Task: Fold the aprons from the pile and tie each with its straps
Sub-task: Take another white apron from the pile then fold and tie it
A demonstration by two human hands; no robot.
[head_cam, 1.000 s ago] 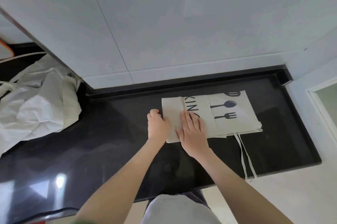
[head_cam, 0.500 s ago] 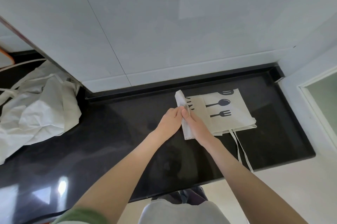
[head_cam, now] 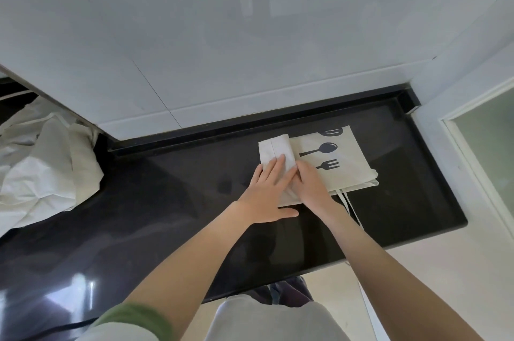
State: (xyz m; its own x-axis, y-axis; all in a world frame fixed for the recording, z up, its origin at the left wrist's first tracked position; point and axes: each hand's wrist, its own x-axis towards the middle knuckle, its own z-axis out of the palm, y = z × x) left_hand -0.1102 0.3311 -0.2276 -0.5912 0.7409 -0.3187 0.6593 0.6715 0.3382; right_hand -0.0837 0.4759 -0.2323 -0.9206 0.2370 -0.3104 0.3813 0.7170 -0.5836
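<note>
Pressing down with left hand [head_cam: 271,190], fingers straight and released, on the folded-over end of the apron [head_cam: 357,172] lying on the counter [head_cam: 167,201]. Touching the fold just beside it with right hand [head_cam: 311,187]; cannot tell whether grasping. With straps [head_cam: 347,203] trailing below right hand, and pile [head_cam: 41,162] far left of left hand.

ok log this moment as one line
step: folding apron | left hand: flat on folded end | right hand: at fold edge | straps: loose, hanging off counter | pile: far left
</note>
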